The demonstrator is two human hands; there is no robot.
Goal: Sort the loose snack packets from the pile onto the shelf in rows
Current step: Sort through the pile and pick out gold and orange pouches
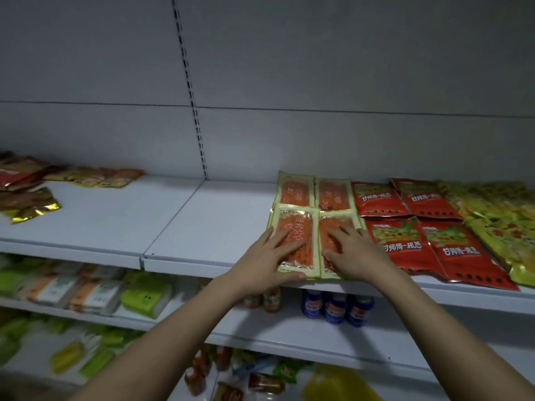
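While your left hand (267, 256) and right hand (351, 250) lie flat, fingers straight, each presses a front orange packet (295, 227) (side by side) on the shelf (208, 227).

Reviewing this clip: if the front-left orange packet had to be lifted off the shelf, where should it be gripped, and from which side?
Probably by its near sealed edge, from the front. The front-left orange packet lies flat with that edge at the shelf lip, so a thumb can slip beneath. Its right side abuts the neighbouring packet. The left hand already rests there, thumb at the edge.
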